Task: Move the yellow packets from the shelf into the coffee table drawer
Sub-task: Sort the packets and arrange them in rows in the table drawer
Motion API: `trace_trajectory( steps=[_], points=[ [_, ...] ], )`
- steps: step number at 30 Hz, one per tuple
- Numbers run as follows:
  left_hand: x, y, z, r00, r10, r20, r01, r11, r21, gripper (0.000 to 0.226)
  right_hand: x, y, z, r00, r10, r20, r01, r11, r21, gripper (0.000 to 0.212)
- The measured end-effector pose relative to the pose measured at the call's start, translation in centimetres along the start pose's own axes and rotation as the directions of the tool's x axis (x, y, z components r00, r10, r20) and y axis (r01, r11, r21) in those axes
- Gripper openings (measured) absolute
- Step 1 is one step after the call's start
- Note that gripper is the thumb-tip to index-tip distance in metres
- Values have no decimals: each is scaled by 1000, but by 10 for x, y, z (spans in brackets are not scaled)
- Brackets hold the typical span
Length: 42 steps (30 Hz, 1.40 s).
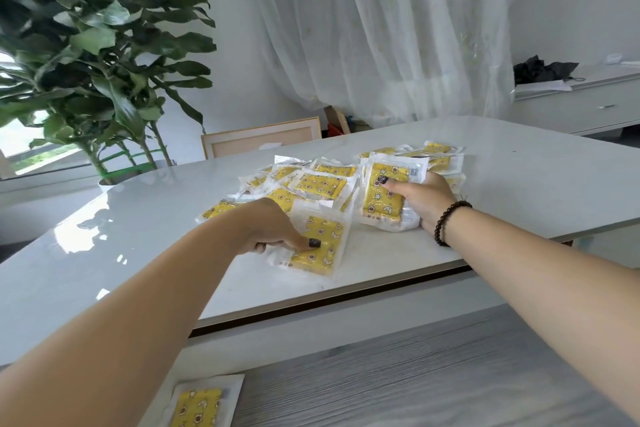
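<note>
Left hand (273,232) pinches one packet (317,246) at 6 o'clock of the pile (311,184); right hand (420,199) grasps a stack (382,198) at 3 o'clock.

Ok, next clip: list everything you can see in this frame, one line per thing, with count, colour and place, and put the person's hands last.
table: one, glossy white, centre
yellow packets: a loose pile, too overlapped to count, yellow in clear wrap, on the table
stack of packets: one, yellow, gripped at right of pile
near packet: one, yellow, table's front
floor packet: one, yellow, bottom edge
plant: one, green, left
curtain: one, sheer white, behind
picture frame: one, pale wood, behind table
cabinet: one, white, far right
left hand: pinches the near packet
right hand: beaded bracelet, grips the stack
</note>
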<state>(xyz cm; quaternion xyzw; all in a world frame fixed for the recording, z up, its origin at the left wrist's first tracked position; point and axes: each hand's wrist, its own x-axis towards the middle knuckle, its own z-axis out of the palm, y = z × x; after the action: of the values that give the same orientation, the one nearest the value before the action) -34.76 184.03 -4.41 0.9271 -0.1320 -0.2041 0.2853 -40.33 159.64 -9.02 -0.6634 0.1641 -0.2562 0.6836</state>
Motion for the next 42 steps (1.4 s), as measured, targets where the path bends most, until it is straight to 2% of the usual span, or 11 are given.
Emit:
trace_trajectory(
  steps=[3,5,7,10,12,14,19,25,36,39,42],
  points=[
    [-8,-5,-16,1000,25,9,-23,983,-182,27,-2,-2,-2,1000,-1,18,1,1000,-14,37],
    [-5,-5,-23,995,20,-100,-60,905,-420,13,-2,-1,-3,1000,-3,24,3,1000,-30,49],
    [8,-11,-25,966,-55,-254,-111,796,-595,22,0,-1,-1,1000,-10,22,11,998,-54,48],
    [27,-19,-18,893,-124,-433,-121,860,-495,19,1,1,-1,1000,-6,24,7,1000,-29,36],
    [36,-26,-12,893,-102,-438,-52,944,-327,24,-1,0,1,999,-19,33,19,1000,-8,28],
    [40,-26,-6,903,-79,-421,-27,970,-241,28,-2,-1,3,999,-26,39,27,1000,-4,29],
    [45,-24,-2,871,-118,-477,-43,949,-313,8,-6,-2,1,998,-43,51,42,999,7,30],
    [37,-40,-2,724,-149,-673,-140,924,-355,22,-7,-3,0,995,-57,84,56,998,19,20],
    [-24,-23,-9,746,-27,-666,-316,865,-390,12,-31,-15,5,1000,0,19,1,1000,-19,24],
    [-52,-20,-11,757,39,-653,-343,873,-346,13,-47,-28,10,997,51,56,-47,996,-75,56],
    [-83,-16,-13,767,49,-640,-361,857,-367,14,-67,-44,15,985,74,157,-73,997,-13,68]
  ],
)
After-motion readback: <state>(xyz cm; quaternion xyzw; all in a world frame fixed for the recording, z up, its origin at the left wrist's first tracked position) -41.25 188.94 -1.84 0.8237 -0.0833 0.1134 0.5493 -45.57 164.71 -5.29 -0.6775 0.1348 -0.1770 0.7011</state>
